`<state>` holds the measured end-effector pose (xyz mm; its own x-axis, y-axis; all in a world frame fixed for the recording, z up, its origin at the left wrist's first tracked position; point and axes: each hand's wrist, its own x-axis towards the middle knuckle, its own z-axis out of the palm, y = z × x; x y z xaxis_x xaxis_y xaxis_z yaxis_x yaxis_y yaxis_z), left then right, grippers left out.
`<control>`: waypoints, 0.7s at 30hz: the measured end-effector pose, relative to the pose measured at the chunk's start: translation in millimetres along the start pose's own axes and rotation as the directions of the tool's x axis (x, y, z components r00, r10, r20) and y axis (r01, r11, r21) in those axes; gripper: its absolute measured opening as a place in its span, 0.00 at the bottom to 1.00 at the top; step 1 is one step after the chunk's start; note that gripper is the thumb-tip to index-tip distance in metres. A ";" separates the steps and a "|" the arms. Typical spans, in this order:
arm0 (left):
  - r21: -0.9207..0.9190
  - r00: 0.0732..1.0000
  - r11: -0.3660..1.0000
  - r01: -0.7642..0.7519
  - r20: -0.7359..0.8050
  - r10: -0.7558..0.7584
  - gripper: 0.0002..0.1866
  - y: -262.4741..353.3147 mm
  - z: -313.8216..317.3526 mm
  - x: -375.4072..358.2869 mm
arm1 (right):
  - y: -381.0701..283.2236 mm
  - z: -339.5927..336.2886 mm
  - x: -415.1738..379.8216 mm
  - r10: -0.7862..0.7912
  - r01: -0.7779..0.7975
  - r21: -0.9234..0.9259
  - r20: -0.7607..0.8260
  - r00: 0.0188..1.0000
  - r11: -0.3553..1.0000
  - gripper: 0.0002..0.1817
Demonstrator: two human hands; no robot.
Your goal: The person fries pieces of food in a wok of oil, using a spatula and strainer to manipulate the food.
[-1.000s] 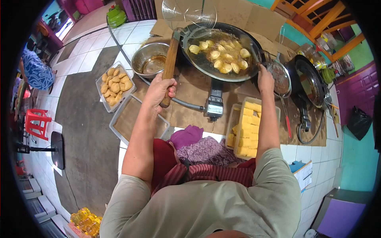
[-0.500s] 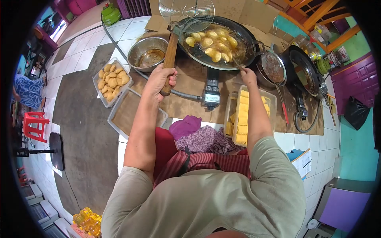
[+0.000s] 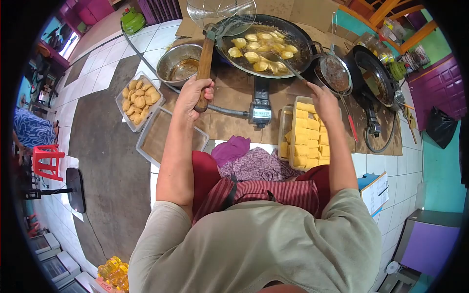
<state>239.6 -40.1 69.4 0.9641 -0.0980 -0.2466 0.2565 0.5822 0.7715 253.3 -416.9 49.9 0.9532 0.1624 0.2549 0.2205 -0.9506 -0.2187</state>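
Observation:
My left hand (image 3: 194, 96) is closed around the wooden handle of a wire skimmer (image 3: 206, 61). The skimmer's wire basket (image 3: 222, 14) is held above the far left rim of a big black wok (image 3: 304, 54). Several pale golden fritters (image 3: 252, 57) float in the oil. My right hand (image 3: 323, 100) grips a long-handled cooking utensil (image 3: 293, 71), which slants into the wok from the right. Its far end is hidden among the fritters and oil.
A metal bowl (image 3: 164, 66) stands left of the wok, near a tub of browned pieces (image 3: 140, 100) and another plastic tub (image 3: 163, 139). Yellow rolls (image 3: 305, 134) fill a container below my right forearm. A strainer (image 3: 334, 73) and second wok (image 3: 359, 80) are at the right.
My right hand has drawn back toward me and to the right, showing more of the utensil's handle. The fritters have shifted and spread in the oil. My left hand still holds the skimmer.

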 end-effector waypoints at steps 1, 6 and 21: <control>-0.001 1.000 1.000 -0.003 0.004 0.003 0.09 0.1 -0.9 0.1 | -5.6 -19.8 -6.9 -0.023 0.023 -0.019 0.012 1.000 1.000 0.20; -0.018 1.000 1.000 -0.022 0.000 0.022 0.09 -0.4 1.1 -1.0 | -18.2 -44.1 -31.5 -0.093 0.108 -0.137 0.116 0.989 0.985 0.23; 0.097 0.999 0.995 -0.032 -0.004 0.033 0.11 -0.3 9.7 -2.8 | -9.9 146.3 62.2 0.026 -0.023 -0.048 0.063 0.998 0.999 0.22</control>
<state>237.5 -47.8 75.5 0.9717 -0.0754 -0.2240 0.2310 0.5044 0.8320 340.6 -358.7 -69.9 0.9697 0.1544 0.1894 0.1886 -0.9657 -0.1785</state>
